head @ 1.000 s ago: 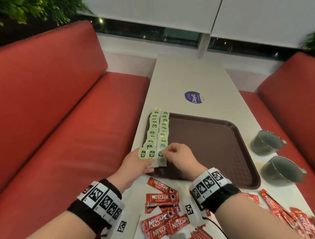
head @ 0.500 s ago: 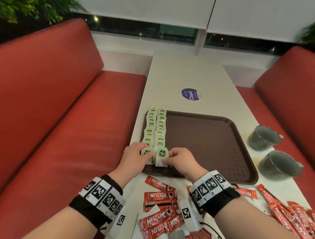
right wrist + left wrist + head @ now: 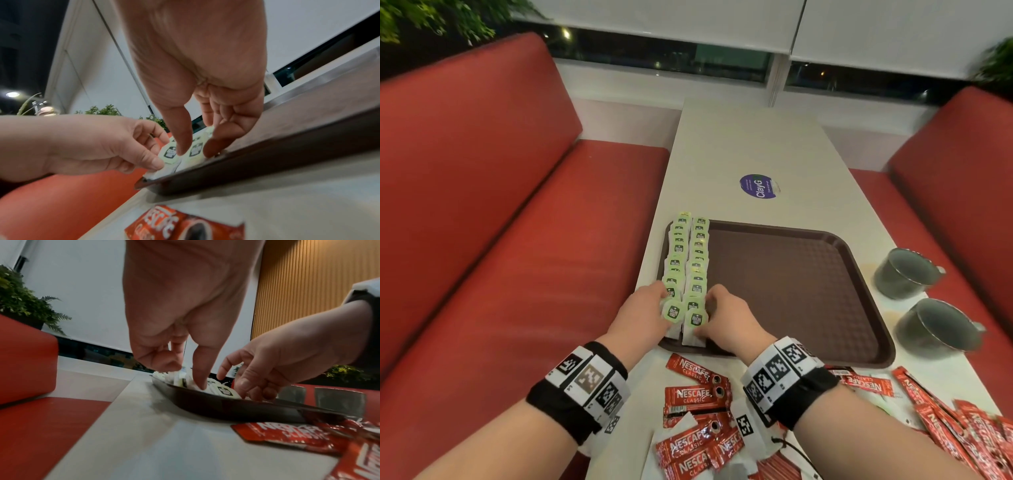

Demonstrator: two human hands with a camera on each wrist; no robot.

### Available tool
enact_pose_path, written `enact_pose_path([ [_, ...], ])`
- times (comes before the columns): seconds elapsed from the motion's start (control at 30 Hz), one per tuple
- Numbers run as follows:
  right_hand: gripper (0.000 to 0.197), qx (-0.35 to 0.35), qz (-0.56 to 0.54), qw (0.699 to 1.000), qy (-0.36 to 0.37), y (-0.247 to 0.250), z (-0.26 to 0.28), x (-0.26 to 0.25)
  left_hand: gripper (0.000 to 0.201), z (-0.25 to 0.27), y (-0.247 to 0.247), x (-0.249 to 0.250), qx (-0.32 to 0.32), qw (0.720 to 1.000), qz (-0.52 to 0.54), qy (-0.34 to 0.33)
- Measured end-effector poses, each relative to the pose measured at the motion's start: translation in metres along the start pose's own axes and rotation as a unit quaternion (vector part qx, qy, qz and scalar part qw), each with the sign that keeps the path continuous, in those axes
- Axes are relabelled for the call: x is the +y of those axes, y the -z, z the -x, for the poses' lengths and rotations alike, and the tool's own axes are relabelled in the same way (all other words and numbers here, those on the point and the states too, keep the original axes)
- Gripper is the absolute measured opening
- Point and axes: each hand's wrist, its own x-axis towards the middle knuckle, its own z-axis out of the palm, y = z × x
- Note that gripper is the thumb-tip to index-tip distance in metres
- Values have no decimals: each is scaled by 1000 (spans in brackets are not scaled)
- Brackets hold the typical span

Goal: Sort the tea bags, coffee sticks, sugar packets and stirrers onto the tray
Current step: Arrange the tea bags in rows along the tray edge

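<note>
Two rows of green-labelled tea bags [image 3: 688,260] run along the left edge of the brown tray [image 3: 791,291]. My left hand [image 3: 650,308] pinches the nearest tea bag of the left row [image 3: 674,312] from its left side. My right hand [image 3: 722,315] pinches the nearest tea bag of the right row [image 3: 697,319], thumb between the two bags. The right wrist view shows both bags [image 3: 169,154] [image 3: 196,151] lying just inside the tray rim [image 3: 267,154]. Red coffee sticks [image 3: 697,397] lie on the table below my wrists.
Two grey mugs [image 3: 904,274] [image 3: 935,329] stand on the table right of the tray. More coffee sticks [image 3: 962,435] are heaped at the near right. A purple sticker [image 3: 758,186] marks the table beyond the tray. Red benches [image 3: 517,274] flank both sides.
Both hands have drawn back a little toward the tray's near edge and lowered their tea bags to the near ends of the two rows.
</note>
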Motion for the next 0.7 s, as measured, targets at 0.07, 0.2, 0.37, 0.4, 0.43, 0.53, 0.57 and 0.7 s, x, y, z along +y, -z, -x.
enact_pose_path([
  [0.07, 57, -2, 19, 1000, 13, -2, 0, -3, 58, 0, 2, 0, 8, 1000, 10, -8],
  [0.2, 57, -19, 123, 991, 46, -10, 1, -8, 76, -4, 2, -1, 0, 999, 34, -30],
  [0.37, 54, -29, 181, 982, 45, -14, 0, -9, 67, -6, -2, -5, -18, 999, 31, -30],
  [0.4, 52, -28, 184, 982, 45, -14, 0, -9, 66, -7, -3, -5, -17, 999, 32, -37],
  [0.43, 50, -26, 185, 981, 45, -15, -1, -10, 64, -6, -3, -5, -15, 998, 30, -44],
  [0.53, 45, -20, 183, 982, 45, -15, -1, -10, 63, -4, -3, -6, 7, 998, 13, -59],
  [0.57, 45, -20, 185, 982, 46, -16, -1, -10, 64, -3, -4, -7, 19, 998, 8, -63],
  [0.7, 46, -19, 196, 979, 46, -16, -3, -11, 73, 0, -9, -9, 17, 994, -44, -101],
])
